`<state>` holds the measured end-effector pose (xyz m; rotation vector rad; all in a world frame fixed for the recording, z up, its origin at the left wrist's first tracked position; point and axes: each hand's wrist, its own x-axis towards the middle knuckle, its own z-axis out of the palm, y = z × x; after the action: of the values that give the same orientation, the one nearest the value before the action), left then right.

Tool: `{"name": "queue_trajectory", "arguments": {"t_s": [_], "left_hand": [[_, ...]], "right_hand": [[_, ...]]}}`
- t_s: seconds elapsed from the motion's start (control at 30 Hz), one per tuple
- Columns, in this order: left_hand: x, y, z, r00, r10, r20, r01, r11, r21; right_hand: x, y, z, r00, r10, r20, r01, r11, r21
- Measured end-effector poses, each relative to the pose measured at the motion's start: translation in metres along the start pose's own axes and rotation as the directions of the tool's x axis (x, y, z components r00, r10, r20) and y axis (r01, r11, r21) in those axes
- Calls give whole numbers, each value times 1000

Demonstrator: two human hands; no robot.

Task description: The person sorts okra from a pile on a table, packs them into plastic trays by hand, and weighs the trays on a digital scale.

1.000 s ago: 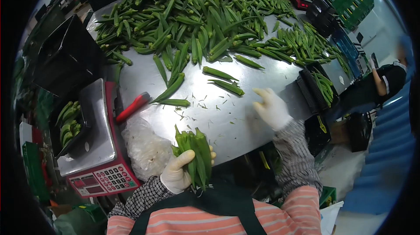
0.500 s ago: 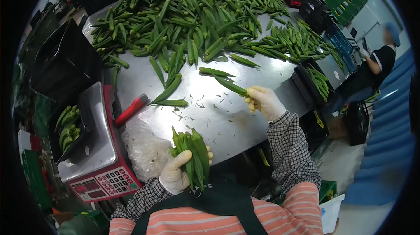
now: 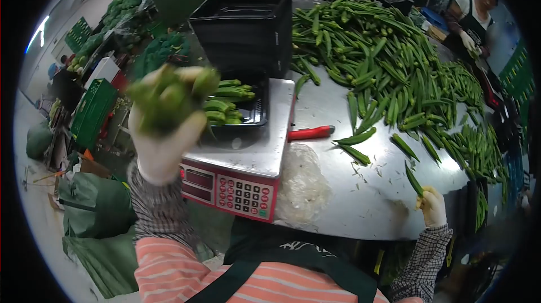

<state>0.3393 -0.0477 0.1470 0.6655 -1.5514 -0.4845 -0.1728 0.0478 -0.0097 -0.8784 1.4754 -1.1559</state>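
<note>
My left hand (image 3: 160, 153), in a pale glove, is closed around a bunch of okra (image 3: 172, 103) and raised at the left, blurred by motion. Behind it, a black tray (image 3: 261, 100) with okra pods (image 3: 230, 95) in it stands on the metal plate of a red digital scale (image 3: 262, 153). The bunch hides the tray's left part. Far to the right, my right hand (image 3: 433, 208), gloved too, pinches a single okra pod (image 3: 413, 179) by one end above the steel table (image 3: 360, 213). A few loose pods (image 3: 355, 155) lie between the scale and that hand.
A large okra heap (image 3: 383, 55) covers the back of the table. Black stacked crates (image 3: 242, 27) rise behind the scale. A red-handled tool (image 3: 311, 133) and a crumpled clear plastic bag (image 3: 304, 184) lie beside the scale. A co-worker (image 3: 473, 21) stands at the far right.
The view has swung left. My left hand has lifted the okra bunch from near my body up to the scale. My right hand still holds one pod low over the table.
</note>
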Motion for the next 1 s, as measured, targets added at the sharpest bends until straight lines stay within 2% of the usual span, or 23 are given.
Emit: {"name": "queue_trajectory", "arguments": {"t_s": [0.03,0.07,0.1,0.13,0.2,0.27,0.3,0.37,0.43,0.53,0.57,0.77,0.8,0.87,1.0], "left_hand": [[10,-4,-13,993,-101,63,97,993,60],[22,-19,-27,978,-143,153,92,949,302],[30,-27,-33,947,-197,253,33,844,535],[36,-35,-33,898,-303,318,48,787,615],[37,-70,-37,810,-302,502,-127,746,654],[39,-83,-41,695,-450,561,12,787,617],[48,-77,-45,642,-496,584,9,767,641],[65,-70,-63,690,-472,550,93,810,579],[82,-61,-88,750,-441,494,171,850,498],[93,-55,-121,863,-349,364,77,804,590],[93,-57,-129,871,-343,351,67,792,607],[76,-68,-148,865,-357,351,44,753,657],[76,-63,-146,807,-466,363,106,718,688],[71,-76,-149,820,-414,396,21,712,702],[68,-87,-140,782,-437,444,81,778,623]], "right_hand": [[0,0,0,1000,-5,5,4,1000,23],[2,0,0,1000,-6,13,6,999,35],[3,0,1,1000,-9,18,8,999,46],[4,-1,4,1000,-13,18,12,998,56],[6,-3,12,1000,10,-10,-9,999,46],[10,-4,21,1000,5,-27,-5,1000,3],[11,-8,25,1000,-2,-20,1,999,-37],[5,-19,30,1000,-14,-5,13,993,-117],[1,-31,31,999,-37,21,39,992,-122],[1,-40,33,999,-52,14,53,992,-116],[2,-42,34,998,-55,12,56,992,-114],[25,-51,58,998,-59,35,64,984,-168],[30,-51,63,997,-56,45,64,982,-180],[39,-52,74,996,-56,65,68,978,-197],[47,-52,90,994,-48,97,69,969,-238]]}}
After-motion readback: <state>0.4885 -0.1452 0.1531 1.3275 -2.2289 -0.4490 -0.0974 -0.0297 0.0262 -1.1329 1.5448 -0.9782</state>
